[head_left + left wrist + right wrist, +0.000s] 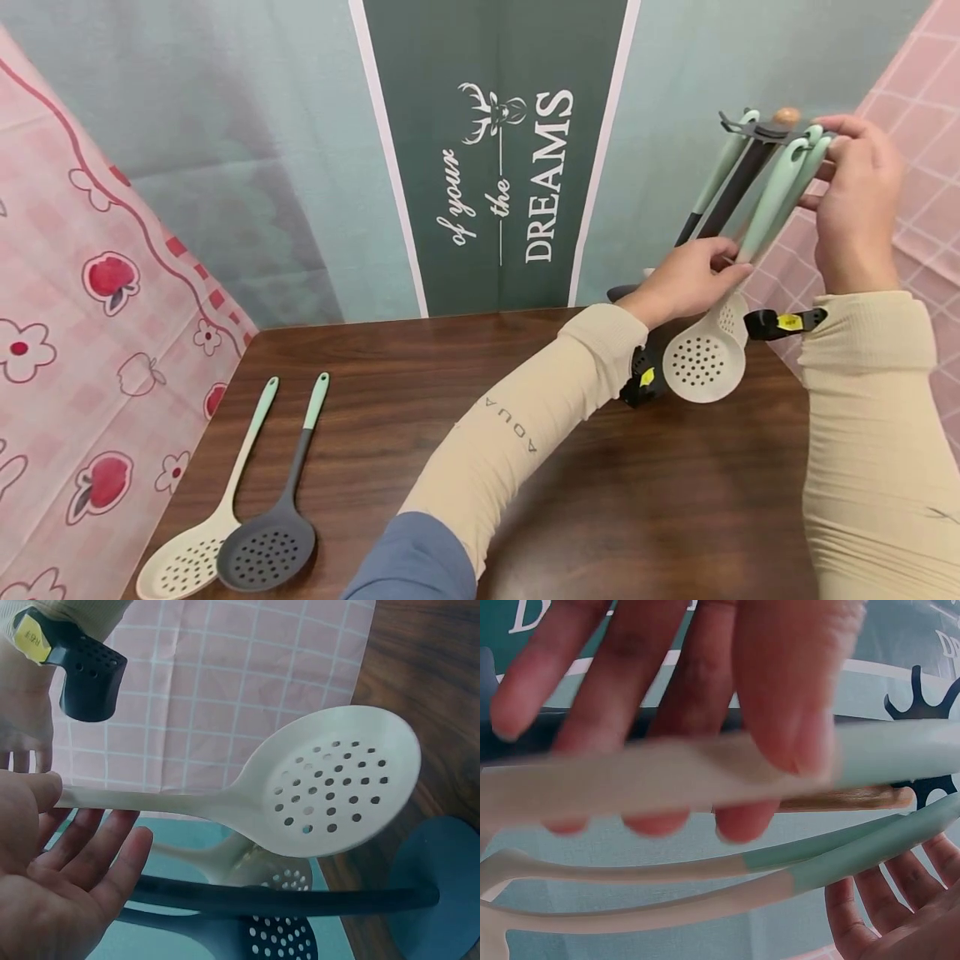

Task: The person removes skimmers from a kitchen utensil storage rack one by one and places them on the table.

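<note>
At the right of the head view my left hand pinches the handle of a white skimmer with a mint-green upper end. The left wrist view shows thumb and fingers on that handle and its perforated head hanging free. Higher up, my right hand holds the top of a neighbouring mint-green handle beside the hook rack; its thumb contact is partly hidden. In the right wrist view the left hand fills the foreground, while the right fingers lie against a green handle behind.
The rack's dark pole rises from a round base. A dark skimmer and another white one hang around it. On the wooden table, a cream skimmer and a grey skimmer lie at left.
</note>
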Available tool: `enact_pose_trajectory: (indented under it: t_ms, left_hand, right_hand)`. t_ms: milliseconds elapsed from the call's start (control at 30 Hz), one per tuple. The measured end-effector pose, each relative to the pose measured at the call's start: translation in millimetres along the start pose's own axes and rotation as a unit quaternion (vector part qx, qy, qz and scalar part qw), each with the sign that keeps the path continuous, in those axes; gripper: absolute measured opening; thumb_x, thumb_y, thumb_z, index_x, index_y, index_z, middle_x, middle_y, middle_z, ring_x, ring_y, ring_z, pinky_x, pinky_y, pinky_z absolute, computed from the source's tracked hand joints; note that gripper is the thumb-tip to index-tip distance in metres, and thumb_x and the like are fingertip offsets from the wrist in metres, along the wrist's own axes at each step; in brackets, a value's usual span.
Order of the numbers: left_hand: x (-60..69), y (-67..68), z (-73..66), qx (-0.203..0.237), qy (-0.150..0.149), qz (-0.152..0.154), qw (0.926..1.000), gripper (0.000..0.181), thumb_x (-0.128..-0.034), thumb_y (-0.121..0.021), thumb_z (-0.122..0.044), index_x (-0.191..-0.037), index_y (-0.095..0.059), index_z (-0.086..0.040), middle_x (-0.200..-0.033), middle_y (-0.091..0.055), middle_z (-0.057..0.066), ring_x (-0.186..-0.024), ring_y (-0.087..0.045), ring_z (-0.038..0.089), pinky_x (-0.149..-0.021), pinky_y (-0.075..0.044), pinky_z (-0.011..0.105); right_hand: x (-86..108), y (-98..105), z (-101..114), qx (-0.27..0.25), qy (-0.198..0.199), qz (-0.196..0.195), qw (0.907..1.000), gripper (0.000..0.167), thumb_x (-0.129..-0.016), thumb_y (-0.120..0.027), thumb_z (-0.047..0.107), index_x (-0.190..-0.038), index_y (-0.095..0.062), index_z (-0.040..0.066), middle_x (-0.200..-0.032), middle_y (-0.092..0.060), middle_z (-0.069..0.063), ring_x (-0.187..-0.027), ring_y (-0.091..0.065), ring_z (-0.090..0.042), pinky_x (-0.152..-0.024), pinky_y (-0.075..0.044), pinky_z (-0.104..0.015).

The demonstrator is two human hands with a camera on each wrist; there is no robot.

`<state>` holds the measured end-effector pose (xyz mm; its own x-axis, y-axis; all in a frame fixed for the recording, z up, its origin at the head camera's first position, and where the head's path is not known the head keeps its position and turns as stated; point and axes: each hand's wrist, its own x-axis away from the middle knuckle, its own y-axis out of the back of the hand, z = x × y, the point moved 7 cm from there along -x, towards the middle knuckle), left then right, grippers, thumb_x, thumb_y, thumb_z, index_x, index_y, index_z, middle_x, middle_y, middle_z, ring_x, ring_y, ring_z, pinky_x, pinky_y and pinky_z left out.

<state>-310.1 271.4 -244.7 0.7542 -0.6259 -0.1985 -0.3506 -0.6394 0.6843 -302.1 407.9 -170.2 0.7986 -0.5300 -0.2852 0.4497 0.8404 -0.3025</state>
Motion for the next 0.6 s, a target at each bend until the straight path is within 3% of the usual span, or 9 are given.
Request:
enact_pose_trajectory:
  t_ms: [233,600]
  left_hand:
    - [2.0,4.4,-1.1,-0.035,-0.012,-0.005,0.9993,0.016,-0.1049,-0.059,-0.031,-0.108,-0.069,-0.019,-0.097,-0.066,-0.014,-0.08,-0.054,-0.003,-0.071,-0.038,0.009]
    - [7.5,6.6,-1.2,-0.062,0.01,-0.015,0.9979,0.013,-0.1044,-0.059,-0.034,-0.104,-0.066,-0.023,-0.091,-0.063,-0.017,-0.074,-0.052,-0.002,-0.068,-0.038,0.01]
  right_hand:
    - [-0.8,1.6,2.9,-0.027,-0.005,-0.01,0.9996,0.029,-0.101,-0.041,0.005,-0.103,-0.069,0.006,-0.088,-0.062,-0.002,-0.067,-0.063,-0.01,-0.042,-0.047,-0.02]
    - [-1.3,0.7,-2.4,-0.027,-0.011,-0.005,0.9996,0.029,-0.1,-0.041,0.004,-0.105,-0.07,0.006,-0.09,-0.063,-0.004,-0.066,-0.064,-0.012,-0.042,-0.048,-0.021]
